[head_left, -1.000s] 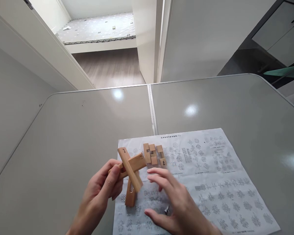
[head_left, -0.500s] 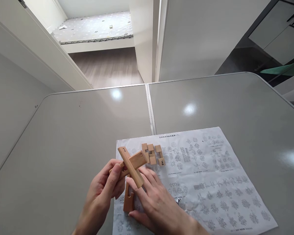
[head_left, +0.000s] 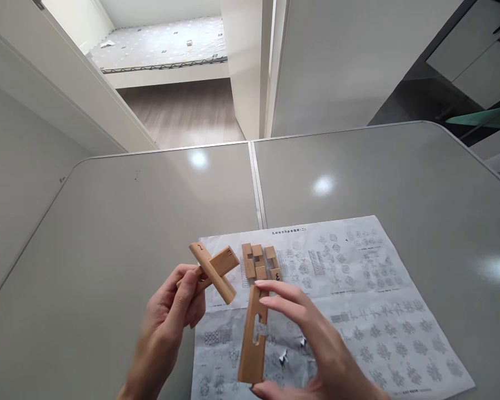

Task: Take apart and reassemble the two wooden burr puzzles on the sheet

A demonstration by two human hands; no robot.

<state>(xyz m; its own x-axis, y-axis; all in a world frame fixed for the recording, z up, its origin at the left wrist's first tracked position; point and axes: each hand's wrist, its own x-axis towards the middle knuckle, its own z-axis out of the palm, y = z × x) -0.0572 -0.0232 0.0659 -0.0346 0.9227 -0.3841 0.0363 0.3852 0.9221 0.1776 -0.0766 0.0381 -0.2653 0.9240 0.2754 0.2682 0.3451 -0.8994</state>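
Note:
Two crossed wooden pieces (head_left: 212, 271), joined together, are pinched near one end by my left hand (head_left: 173, 311); one piece lies across the other. My right hand (head_left: 316, 333) grips a notched wooden piece (head_left: 250, 355) by its two ends, thumb at the bottom and fingers at the top. That piece is nearly upright in the view, over the printed sheet, its notch facing right. Just above it, several short notched blocks (head_left: 260, 272) lie side by side on the printed sheet (head_left: 383, 333); the rightmost bears a 3.
The sheet of puzzle drawings lies on a grey table (head_left: 120, 222) with a seam strip (head_left: 256, 183). Small shiny scraps (head_left: 283, 356) rest on the paper. Beyond the table's far edge are a doorway, a bed (head_left: 162, 44) and a white wall.
My right hand has moved right, away from my left hand, with the notched piece between its fingers. The crossed pieces in my left hand have shifted slightly left and up.

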